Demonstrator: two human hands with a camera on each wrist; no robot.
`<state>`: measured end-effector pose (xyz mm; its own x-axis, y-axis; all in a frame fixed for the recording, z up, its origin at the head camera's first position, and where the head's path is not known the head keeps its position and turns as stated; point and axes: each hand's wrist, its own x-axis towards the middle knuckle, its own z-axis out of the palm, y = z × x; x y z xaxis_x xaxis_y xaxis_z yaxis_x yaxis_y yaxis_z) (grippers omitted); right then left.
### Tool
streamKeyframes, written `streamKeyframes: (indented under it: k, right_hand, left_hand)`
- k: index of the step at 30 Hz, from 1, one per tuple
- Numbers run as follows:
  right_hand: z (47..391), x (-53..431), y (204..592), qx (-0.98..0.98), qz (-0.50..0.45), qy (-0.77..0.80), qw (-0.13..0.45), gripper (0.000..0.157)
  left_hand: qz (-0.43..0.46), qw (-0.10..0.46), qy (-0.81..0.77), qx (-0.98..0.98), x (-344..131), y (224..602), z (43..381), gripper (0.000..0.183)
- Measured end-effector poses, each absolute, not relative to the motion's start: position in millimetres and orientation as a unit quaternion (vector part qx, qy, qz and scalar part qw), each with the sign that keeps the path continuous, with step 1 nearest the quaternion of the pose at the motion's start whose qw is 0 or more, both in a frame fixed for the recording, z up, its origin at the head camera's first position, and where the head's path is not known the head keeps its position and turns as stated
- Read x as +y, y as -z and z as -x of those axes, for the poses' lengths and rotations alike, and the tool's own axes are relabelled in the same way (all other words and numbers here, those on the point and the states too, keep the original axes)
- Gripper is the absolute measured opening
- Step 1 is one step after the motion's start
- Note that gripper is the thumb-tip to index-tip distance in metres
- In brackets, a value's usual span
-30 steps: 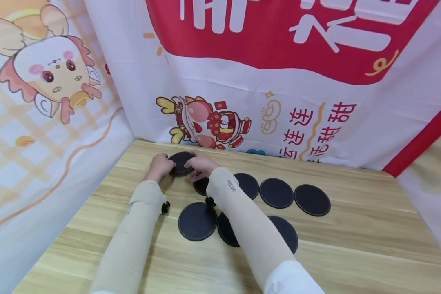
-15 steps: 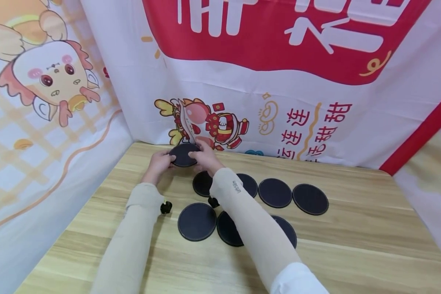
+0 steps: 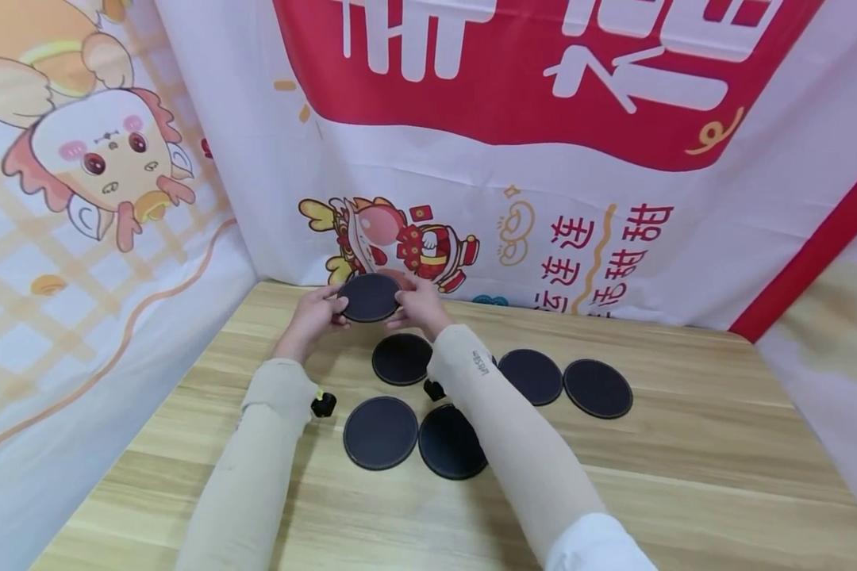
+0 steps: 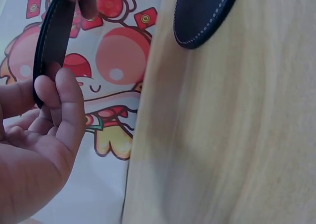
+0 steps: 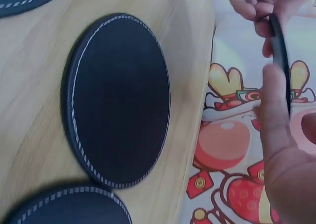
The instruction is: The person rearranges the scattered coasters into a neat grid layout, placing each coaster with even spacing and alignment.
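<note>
A round black coaster (image 3: 369,298) with pale edge stitching is held up off the table near its back edge. My left hand (image 3: 317,313) pinches its left rim, thumb on the upper face; in the left wrist view the left hand's fingers (image 4: 69,98) curl against its underside. My right hand (image 3: 423,308) holds the opposite rim. In the right wrist view the coaster (image 5: 280,51) is seen edge-on between both hands. Just below the hands, another black coaster (image 3: 402,359) lies flat on the wooden table (image 3: 207,412).
More coasters lie flat in two rows: a back row with a coaster (image 3: 531,377) and a rightmost coaster (image 3: 598,388), and a front row with coasters (image 3: 381,433) (image 3: 453,442). My right sleeve (image 3: 521,444) hides part of both rows. A printed cloth (image 3: 414,159) hangs behind the table.
The coaster has risen from the back left of the table and moved slightly right, with both hands on it. The right hand has slid outward to its right rim.
</note>
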<state>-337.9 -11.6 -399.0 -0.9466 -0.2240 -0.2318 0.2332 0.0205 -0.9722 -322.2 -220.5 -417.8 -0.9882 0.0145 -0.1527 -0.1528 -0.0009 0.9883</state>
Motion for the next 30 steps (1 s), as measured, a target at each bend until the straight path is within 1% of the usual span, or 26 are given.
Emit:
streamKeyframes:
  k: [7,12,15,19,23,30]
  right_hand:
    - [335,8,399,0.685,0.025,0.699,0.202,0.056]
    - [328,22,399,0.663,0.050,0.706,0.244,0.060]
    - [325,30,399,0.657,0.065,0.706,0.257,0.063]
    - [322,41,398,0.660,0.085,0.701,0.258,0.064]
    - [318,49,397,0.664,0.095,0.700,0.246,0.064]
    - [312,62,397,0.652,0.093,0.715,0.233,0.063]
  left_hand:
    - [0.018,0.061,-0.690,0.721,-213,408,317,0.053]
    - [0.003,0.054,-0.681,0.731,-209,408,314,0.050]
    - [-0.005,0.051,-0.676,0.735,-204,408,310,0.047]
    - [-0.020,0.049,-0.673,0.738,-197,406,308,0.045]
    - [-0.034,0.053,-0.677,0.734,-190,403,307,0.047]
    - [-0.048,0.079,-0.690,0.718,-178,398,299,0.053]
